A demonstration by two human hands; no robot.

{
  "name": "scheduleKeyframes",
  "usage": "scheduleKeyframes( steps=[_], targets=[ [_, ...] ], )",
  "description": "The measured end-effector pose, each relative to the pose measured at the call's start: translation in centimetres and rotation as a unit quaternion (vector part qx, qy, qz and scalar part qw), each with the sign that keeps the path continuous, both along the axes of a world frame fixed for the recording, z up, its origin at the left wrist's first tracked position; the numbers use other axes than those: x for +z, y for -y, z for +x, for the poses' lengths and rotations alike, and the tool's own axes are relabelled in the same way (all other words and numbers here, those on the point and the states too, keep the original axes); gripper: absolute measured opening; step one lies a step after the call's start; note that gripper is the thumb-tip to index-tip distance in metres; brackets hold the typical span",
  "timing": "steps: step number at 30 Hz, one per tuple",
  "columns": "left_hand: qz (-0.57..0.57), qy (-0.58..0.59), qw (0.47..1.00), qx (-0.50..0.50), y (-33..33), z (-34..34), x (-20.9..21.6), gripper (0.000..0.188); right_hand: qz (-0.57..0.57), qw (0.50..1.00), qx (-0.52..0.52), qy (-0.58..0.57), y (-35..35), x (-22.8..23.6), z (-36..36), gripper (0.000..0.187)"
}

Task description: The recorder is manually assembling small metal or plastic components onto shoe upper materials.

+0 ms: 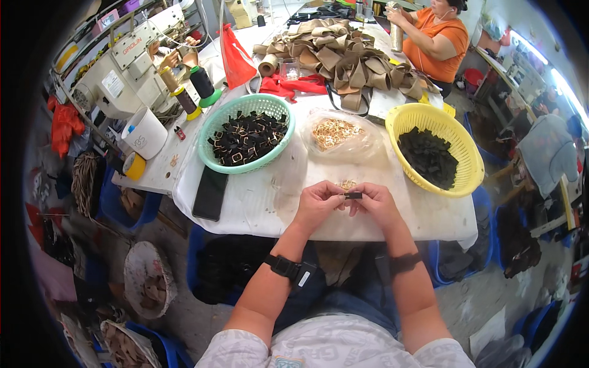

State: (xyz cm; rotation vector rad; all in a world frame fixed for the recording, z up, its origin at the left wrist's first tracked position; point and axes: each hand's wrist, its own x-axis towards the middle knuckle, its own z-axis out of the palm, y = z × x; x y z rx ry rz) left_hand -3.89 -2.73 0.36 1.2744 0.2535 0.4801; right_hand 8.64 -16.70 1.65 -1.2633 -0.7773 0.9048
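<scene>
Over the table's front edge, my left hand (319, 205) and my right hand (375, 205) meet, both with their fingertips pinched. A short black strip (353, 195) lies between them, its right end in my right fingers. At its left end my left fingers are closed on something too small to make out. Just beyond my fingers lies a small pile of gold-coloured metal buckles (346, 184). More of these buckles fill a clear plastic bag (316, 147). Black strips fill a yellow basket (475, 175) at right; black strips with buckles fill a green basket (211, 161) at left.
A black phone (210, 195) lies by the green basket. Brown strap pieces (343, 52) are heaped at the back, beside red cloth (294, 87). A sewing machine (123, 76) and thread spools (202, 83) stand left. A person in orange (438, 46) works at back right.
</scene>
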Motion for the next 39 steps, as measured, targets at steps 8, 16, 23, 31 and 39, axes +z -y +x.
scheduleKeyframes(
  steps=[8, 16, 23, 31, 39],
  targets=[
    [-0.002, 0.011, 1.0, -0.015, 0.0, 0.0, -0.2, 0.009, 0.008, 1.0, 0.021, 0.004, 0.0, -0.2, 0.1, 0.011],
    [0.015, 0.008, 1.0, -0.008, 0.0, 0.2, -0.7, 0.01, -0.003, 0.997, -0.015, 0.079, -0.5, -1.0, -0.5, 0.01],
    [0.016, 0.006, 1.0, 0.002, 0.1, 0.4, -1.2, 0.012, 0.001, 0.981, -0.054, 0.185, -0.8, -1.4, -1.1, 0.009],
    [0.001, 0.004, 1.0, 0.003, 0.7, -0.1, 0.8, 0.016, 0.029, 0.985, -0.115, 0.122, -0.3, -1.3, -1.5, 0.009],
    [0.054, -0.02, 0.998, 0.023, 0.7, 0.4, -0.9, 0.009, 0.022, 0.974, -0.136, 0.182, -0.4, -2.3, -1.1, 0.008]
  ],
)
